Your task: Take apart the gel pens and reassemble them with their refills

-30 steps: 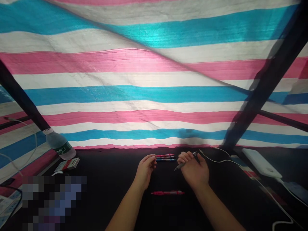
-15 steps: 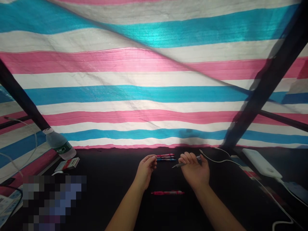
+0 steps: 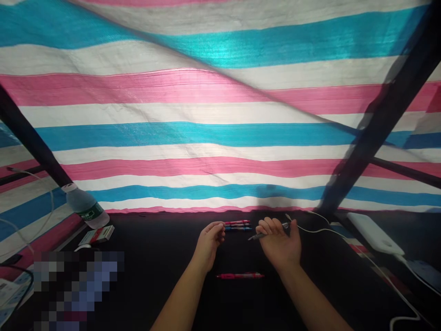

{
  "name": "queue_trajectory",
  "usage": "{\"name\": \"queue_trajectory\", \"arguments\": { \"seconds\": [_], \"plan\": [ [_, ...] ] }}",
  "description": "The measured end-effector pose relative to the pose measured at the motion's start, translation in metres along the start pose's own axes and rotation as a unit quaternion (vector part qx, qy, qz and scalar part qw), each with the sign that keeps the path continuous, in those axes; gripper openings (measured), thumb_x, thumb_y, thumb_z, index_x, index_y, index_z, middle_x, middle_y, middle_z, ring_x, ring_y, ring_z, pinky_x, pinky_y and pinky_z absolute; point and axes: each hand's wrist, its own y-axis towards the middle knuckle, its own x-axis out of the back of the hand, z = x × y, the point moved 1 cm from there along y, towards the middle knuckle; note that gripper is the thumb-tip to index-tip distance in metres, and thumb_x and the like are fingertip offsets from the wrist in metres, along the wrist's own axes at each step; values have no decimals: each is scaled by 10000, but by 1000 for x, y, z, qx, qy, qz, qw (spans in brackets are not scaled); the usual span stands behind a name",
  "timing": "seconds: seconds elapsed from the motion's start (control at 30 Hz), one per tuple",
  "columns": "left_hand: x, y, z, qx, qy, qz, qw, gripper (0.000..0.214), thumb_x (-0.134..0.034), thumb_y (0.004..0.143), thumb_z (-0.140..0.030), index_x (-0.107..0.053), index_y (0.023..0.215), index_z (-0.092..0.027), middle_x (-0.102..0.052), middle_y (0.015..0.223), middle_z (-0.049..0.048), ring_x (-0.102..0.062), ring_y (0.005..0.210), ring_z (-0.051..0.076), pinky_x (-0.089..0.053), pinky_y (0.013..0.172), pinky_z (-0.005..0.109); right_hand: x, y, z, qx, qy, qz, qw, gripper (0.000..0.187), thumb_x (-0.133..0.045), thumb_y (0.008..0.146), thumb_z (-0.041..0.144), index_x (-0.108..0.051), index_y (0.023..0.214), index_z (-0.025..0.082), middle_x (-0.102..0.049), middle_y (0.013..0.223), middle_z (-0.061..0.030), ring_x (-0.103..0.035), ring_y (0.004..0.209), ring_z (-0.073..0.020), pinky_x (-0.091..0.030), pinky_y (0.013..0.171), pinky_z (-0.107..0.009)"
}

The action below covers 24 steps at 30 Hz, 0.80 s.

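Observation:
My right hand [image 3: 283, 248] is turned palm up, its fingers curled round a dark grey pen [image 3: 255, 237] whose tip points left. Closed fingertips pressed together mark my left hand [image 3: 208, 246]; anything between them is too small or hidden to make out. Just beyond and between the hands, several pens [image 3: 238, 225] in red, dark and blue lie side by side on the black table [image 3: 155, 276]. Nearer to me, a red pen [image 3: 240, 276] lies crosswise on the table, touched by neither hand.
At the left stand a water bottle [image 3: 86, 209] and a small box [image 3: 97, 235]. A pixelated patch covers the lower left. A white power bank [image 3: 375, 234] with a white cable [image 3: 387, 280] lies at the right. Striped sheeting [image 3: 213, 133] hangs behind, with dark frame bars [image 3: 379, 110].
Hardly anything differs. My right hand and the grey pen have shifted very slightly to the right; my left hand and the pens on the table stay put.

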Motion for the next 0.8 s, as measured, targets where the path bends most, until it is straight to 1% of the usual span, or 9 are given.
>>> {"name": "queue_trajectory", "arguments": {
  "seconds": [0.07,0.13,0.2,0.27,0.43,0.53,0.63,0.73,0.8],
  "plan": [
    [-4,-4,-1,-29,57,25,998,277,-837,735,-374,-775,887,-150,-670,771,36,-583,704,141,-427,650,249,-2,-2,-3,-20,-6,15,1000,565,-504,914,702,-371,581,265,-342,654,23,-388,609,-199,-420,617,-405],
    [-10,-8,0,-56,123,74,988,296,-864,721,-372,-785,908,-157,-706,811,53,-617,756,169,-444,711,269,-4,-5,-9,-46,-25,34,998,587,-479,892,761,-393,585,268,-360,669,14,-412,638,-209,-440,657,-419],
    [-14,-13,3,-54,160,139,976,344,-900,680,-342,-787,956,-170,-741,904,78,-653,832,209,-463,775,298,-5,-8,-17,-69,-64,49,994,600,-461,860,814,-431,600,273,-401,693,-3,-447,683,-230,-459,712,-446],
    [-15,-15,8,-52,182,188,964,378,-901,679,-318,-776,1008,-179,-746,963,91,-663,858,224,-471,788,311,-6,-10,-24,-85,-107,59,989,619,-444,830,856,-466,619,275,-464,738,-28,-486,739,-254,-472,756,-470],
    [-8,-13,13,-76,266,196,941,264,-845,735,-319,-726,921,-174,-706,821,43,-620,745,184,-455,713,287,-2,-12,-37,-127,-155,75,977,629,-431,825,871,-541,693,266,-584,867,-66,-571,863,-285,-494,780,-455],
    [-10,-16,11,-84,306,209,925,239,-825,743,-304,-719,916,-178,-709,831,34,-609,736,186,-445,693,285,-1,-14,-42,-138,-155,85,974,576,-490,838,826,-576,751,263,-633,888,-75,-605,915,-301,-498,779,-449],
    [-13,-20,5,-117,344,207,908,187,-776,785,-307,-747,919,-179,-721,860,41,-603,739,196,-434,692,291,-3,-16,-45,-141,-168,93,971,569,-526,819,825,-629,820,265,-681,934,-84,-626,973,-314,-501,783,-442],
    [-10,-21,-3,-149,394,218,880,174,-719,832,-314,-784,938,-191,-728,869,54,-607,765,211,-425,699,294,-1,-10,-41,-106,-181,71,975,588,-552,806,823,-693,930,266,-717,1035,-88,-638,1041,-312,-503,815,-432],
    [-3,-20,-9,-168,453,227,845,170,-731,815,-305,-805,940,-217,-731,873,52,-619,800,222,-419,708,296,7,1,-33,-44,-171,19,984,556,-574,814,798,-704,952,276,-730,1063,-70,-647,1062,-293,-503,852,-421]
  ]
}}
